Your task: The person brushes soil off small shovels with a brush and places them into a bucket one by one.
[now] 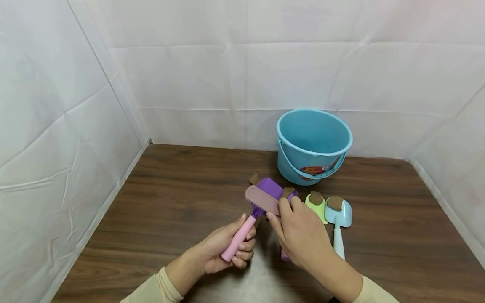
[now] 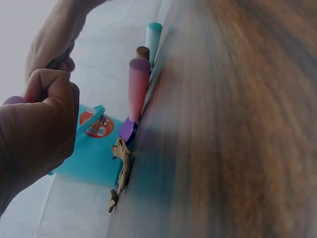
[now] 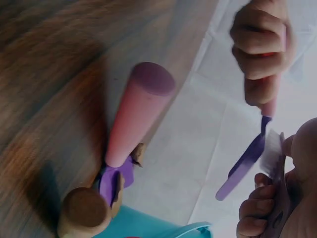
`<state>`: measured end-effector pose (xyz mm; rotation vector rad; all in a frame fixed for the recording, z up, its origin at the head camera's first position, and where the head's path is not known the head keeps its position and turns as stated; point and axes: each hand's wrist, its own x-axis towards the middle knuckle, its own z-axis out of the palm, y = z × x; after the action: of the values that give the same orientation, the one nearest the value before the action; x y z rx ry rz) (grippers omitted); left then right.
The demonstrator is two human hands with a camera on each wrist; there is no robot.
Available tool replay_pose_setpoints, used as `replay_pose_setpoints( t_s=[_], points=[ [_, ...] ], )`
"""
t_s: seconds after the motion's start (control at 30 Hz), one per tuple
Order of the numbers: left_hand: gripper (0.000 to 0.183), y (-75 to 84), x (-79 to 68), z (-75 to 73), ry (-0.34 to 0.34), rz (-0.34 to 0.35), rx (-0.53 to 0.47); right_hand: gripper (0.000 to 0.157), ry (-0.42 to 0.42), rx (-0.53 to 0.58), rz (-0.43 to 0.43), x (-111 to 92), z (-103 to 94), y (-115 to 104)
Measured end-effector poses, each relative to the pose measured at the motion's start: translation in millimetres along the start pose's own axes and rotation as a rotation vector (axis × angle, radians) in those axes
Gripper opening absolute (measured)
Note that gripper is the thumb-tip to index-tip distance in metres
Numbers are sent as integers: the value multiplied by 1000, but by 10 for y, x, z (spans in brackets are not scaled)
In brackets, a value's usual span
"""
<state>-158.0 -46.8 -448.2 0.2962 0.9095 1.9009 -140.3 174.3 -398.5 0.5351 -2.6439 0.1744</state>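
My left hand (image 1: 227, 248) grips the pink handle (image 1: 238, 238) of a toy shovel, its purple blade (image 1: 270, 187) held above the table. My right hand (image 1: 303, 235) holds a pinkish brush (image 1: 263, 200) by one end. In the right wrist view the brush's pale bristles (image 3: 271, 153) face the shovel's neck, at or very near it. Under the hands lies another purple tool with a pink handle (image 3: 141, 116), partly hidden in the head view. To its right are a green tool (image 1: 321, 212) and a light blue shovel (image 1: 345, 212), each bearing a brown lump.
Behind the tools, a blue bucket (image 1: 314, 166) with its handle hanging down stands near the back wall. Brown crumpled pieces (image 2: 123, 153) lie by the purple tool. White sheeting (image 1: 189, 75) encloses the dark wooden table (image 1: 170, 189) at the back and sides.
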Motion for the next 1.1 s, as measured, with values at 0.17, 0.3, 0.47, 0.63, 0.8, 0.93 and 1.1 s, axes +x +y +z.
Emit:
replay_pose_setpoints(
  t_s=[0.17, 0.3, 0.47, 0.63, 0.8, 0.93, 1.1],
  points=[
    [47, -13, -41, 37, 40, -25, 7, 35, 2, 0, 37, -7, 28, 66],
    [47, -20, -73, 49, 44, -33, 12, 35, -32, 40, 124, 6, 41, 205],
    [47, -45, -92, 37, 33, -34, 6, 36, -44, 56, 183, 34, 87, 381],
    [48, -50, -65, 27, 22, -24, 3, 35, -31, 61, 120, 8, 32, 284],
    [48, -42, -24, 40, 23, -11, 11, 34, 23, 36, 15, -42, -15, 61],
    [49, -24, -24, 58, 22, -6, 19, 34, 11, 44, 19, -45, -6, 57],
    [48, -26, -49, 63, 18, -21, 17, 34, -27, 61, 128, -11, 28, 259]
  ],
)
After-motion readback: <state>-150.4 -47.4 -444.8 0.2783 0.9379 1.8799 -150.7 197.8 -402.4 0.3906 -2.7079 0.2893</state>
